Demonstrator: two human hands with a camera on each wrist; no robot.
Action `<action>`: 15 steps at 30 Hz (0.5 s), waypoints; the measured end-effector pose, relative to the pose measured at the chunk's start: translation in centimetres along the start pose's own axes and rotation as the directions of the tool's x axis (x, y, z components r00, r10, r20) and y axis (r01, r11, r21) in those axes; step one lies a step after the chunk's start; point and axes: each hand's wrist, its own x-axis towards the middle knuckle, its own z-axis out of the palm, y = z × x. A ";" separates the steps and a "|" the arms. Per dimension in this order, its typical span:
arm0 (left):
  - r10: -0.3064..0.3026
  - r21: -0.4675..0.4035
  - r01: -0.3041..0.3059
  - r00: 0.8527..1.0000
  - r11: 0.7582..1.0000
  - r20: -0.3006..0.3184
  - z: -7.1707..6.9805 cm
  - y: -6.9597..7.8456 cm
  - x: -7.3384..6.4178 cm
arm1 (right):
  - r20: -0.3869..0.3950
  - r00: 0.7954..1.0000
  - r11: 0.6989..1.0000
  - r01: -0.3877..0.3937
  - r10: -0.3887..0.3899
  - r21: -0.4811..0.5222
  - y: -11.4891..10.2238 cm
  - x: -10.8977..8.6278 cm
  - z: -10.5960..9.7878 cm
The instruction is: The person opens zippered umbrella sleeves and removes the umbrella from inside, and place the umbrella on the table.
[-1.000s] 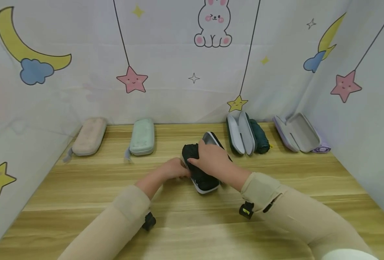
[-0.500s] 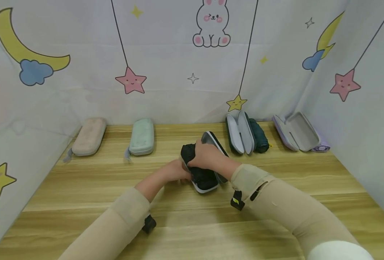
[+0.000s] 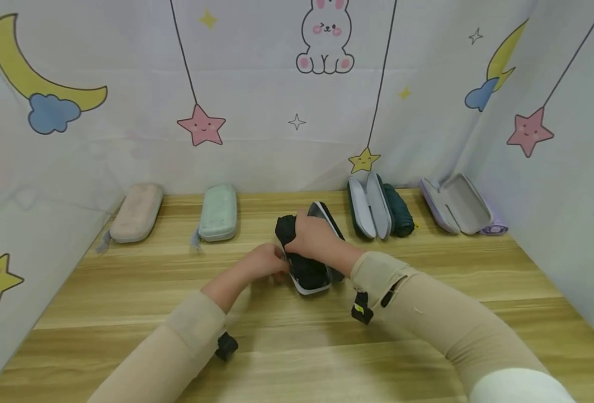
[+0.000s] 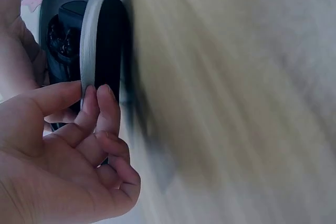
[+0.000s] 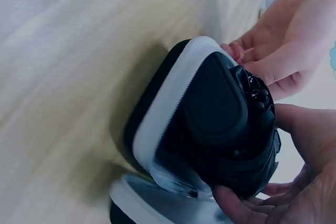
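A black zip case with a white zip edge lies unfolded on the table. Within one half sits a black folded umbrella, its upper end partly above the case. My left hand pinches the left edge of that half between thumb and fingers, as the left wrist view shows. From above, my right hand grips the umbrella, thumb on one side and fingers on the other. In the right wrist view the umbrella's handle end faces the camera. My right hand hides much of the case's other half.
Behind stand a closed pink case and a closed mint case to the left. To the right are an open dark green case beside a green folded umbrella, and an open lilac case beside a purple roll.
My right hand and forearm have shifted a little left over the umbrella. The black case has moved slightly left with both hands. My left hand keeps its hold on the edge.
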 end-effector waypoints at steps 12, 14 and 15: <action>-0.037 -0.104 0.037 0.999 0.994 -0.003 -2.9 -0.8 -0.8 | -0.088 0.996 0.978 0.010 0.009 0.207 0.1 -0.2 -5.1; -0.056 -0.107 0.054 0.998 0.993 -0.017 -3.3 -1.1 -1.2 | -0.103 0.995 0.969 0.014 0.012 0.247 0.4 -0.5 -6.2; -0.063 -0.098 0.060 0.998 0.993 -0.027 -3.6 -1.3 -1.5 | -0.112 0.994 0.966 0.013 0.016 0.257 0.6 -0.6 -6.6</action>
